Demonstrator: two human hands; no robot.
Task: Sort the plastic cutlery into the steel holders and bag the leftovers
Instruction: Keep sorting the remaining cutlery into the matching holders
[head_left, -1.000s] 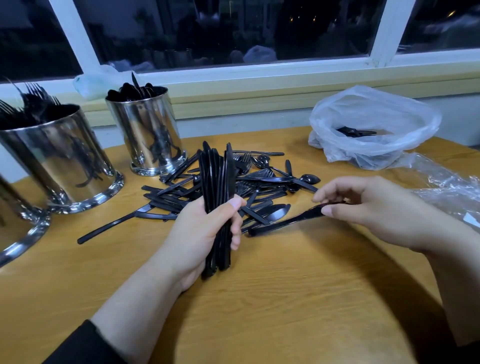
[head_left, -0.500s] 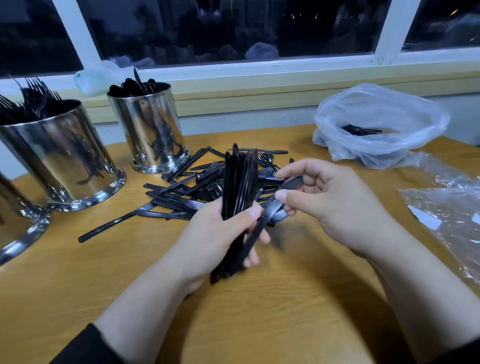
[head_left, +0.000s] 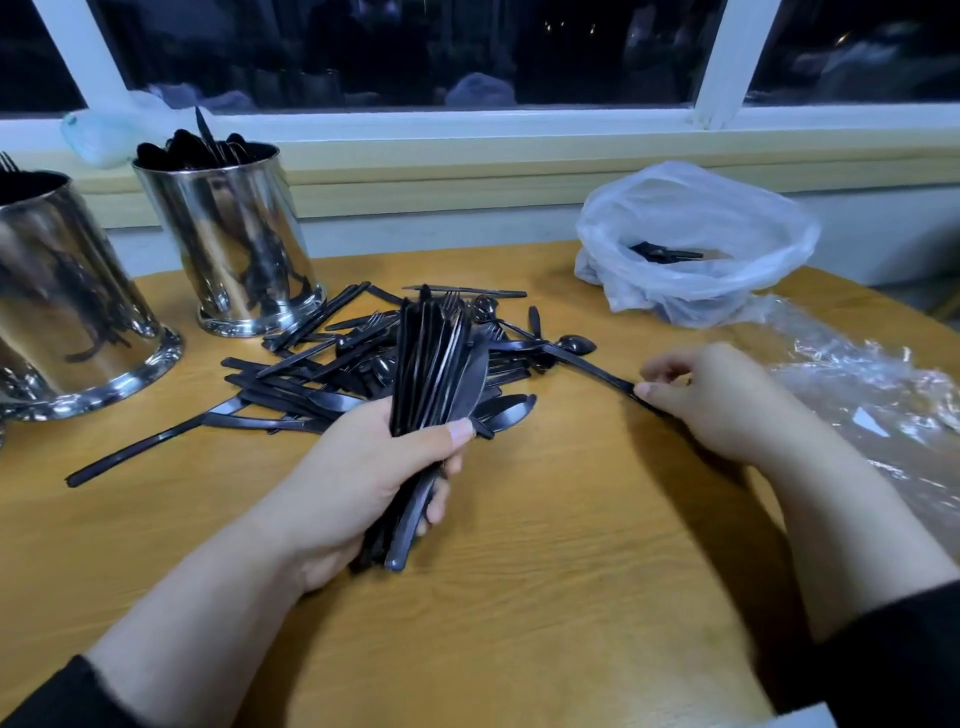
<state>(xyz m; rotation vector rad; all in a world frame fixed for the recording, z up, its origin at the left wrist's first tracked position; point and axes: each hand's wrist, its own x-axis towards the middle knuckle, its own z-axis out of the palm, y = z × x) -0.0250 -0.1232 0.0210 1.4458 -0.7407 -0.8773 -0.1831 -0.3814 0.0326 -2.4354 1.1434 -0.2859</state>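
Head view: your right hand (head_left: 727, 400) pinches the handle end of one black knife (head_left: 597, 369) lying at the right edge of the loose cutlery pile (head_left: 332, 364) on the wooden table (head_left: 519, 597), while your left hand (head_left: 363, 478) has thumb and fingers wrapped round an upright bundle of black knives (head_left: 441, 364). Looks like the knife-gathering step, so next you'd probably lift that knife into the bundle; the steel holders (head_left: 228, 244) stand far left and the white plastic bag (head_left: 696, 234) with a few pieces sits far right. No brand, label or writing is readable anywhere.
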